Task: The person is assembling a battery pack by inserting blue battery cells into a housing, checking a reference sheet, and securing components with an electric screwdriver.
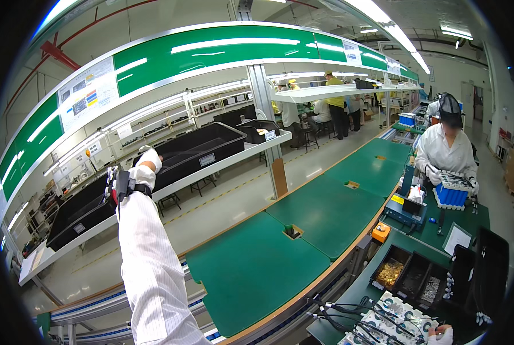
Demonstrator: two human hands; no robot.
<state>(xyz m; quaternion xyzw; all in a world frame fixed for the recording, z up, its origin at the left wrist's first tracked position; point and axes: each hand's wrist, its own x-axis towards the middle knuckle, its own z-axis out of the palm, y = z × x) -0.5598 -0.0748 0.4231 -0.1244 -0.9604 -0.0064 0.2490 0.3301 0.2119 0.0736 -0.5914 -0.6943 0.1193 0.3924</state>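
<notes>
My left arm in a white striped sleeve reaches up to the shelf. My left hand [146, 159], in a white glove with a black band at the wrist, is at the rim of a long black bin [214, 156]. Its fingers are mostly hidden, so I cannot tell what they hold. At the lower right edge, my right hand [441, 334] has bent fingers against the edge of a white-topped block with round cells [392, 319]. What it grips, if anything, is hidden. Black cables [349, 313] lie across that block.
Another black bin [79, 210] stands left on the shelf. Green boards [257, 270] cover the conveyor. Small trays hold brass-coloured parts [390, 273] and silvery parts [431, 289]. A co-worker [447, 146] handles a blue block [451, 195]. A metal post [262, 98] supports the shelf.
</notes>
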